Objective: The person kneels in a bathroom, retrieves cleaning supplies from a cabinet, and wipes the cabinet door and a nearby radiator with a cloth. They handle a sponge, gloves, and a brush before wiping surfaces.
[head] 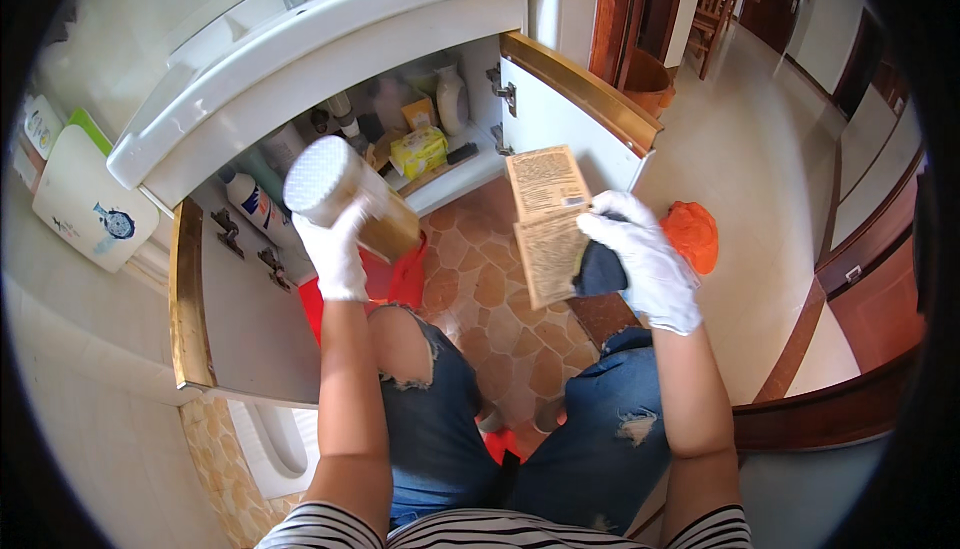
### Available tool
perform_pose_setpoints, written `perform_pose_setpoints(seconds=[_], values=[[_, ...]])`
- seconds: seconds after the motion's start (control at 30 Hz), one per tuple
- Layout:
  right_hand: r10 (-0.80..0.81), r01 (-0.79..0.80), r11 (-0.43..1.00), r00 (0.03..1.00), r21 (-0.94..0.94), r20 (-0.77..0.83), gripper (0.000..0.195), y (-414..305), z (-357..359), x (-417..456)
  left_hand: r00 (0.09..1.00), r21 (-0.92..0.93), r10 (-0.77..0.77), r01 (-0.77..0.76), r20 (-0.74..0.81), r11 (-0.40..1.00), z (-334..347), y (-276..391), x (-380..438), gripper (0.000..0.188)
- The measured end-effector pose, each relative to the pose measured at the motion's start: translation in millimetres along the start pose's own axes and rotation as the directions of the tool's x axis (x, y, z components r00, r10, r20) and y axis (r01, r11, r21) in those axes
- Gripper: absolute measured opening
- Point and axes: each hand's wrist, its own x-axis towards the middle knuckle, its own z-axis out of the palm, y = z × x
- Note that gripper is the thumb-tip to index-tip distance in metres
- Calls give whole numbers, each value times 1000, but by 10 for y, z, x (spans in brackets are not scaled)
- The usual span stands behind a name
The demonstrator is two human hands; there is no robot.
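My left hand (330, 252), in a white glove, grips a clear jar (391, 222) of yellowish-brown contents with a white patterned lid. The jar is tilted in front of the open vanity cabinet (480, 147). In my other white glove, my right hand (645, 256) pinches printed tan cardboard packaging (547, 249) by its right edge. The packaging looks like two flat pieces or one folded piece; I cannot tell which. A dark object (600, 270), perhaps cloth, sits against it under my fingers. Inside the cabinet are a yellow-green packet (418, 151), a black brush (462, 153) and several bottles.
Both cabinet doors, left (247, 316) and right (574, 113), stand swung out beside my arms. A white basin (337, 31) overhangs the cabinet. Red bags (409, 271) lie below the jar; an orange bag (688, 236) rests on the floor at right. A squat toilet (281, 444) is at lower left.
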Motion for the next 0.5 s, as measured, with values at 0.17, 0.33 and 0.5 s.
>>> perform_pose_setpoints(seconds=[0.17,0.33,0.5], values=[[86,-68,981,992,181,-95,9,735,352,351,944,133,93,-52,-315,990,-472,-602,933,86],[170,-144,980,963,136,-210,10,1220,268,543,919,220,42,49,-391,974,-382,-869,1111,98],[186,-152,974,959,168,-212,9,1278,345,663,917,327,5,137,-398,935,-644,-1182,1177,102]])
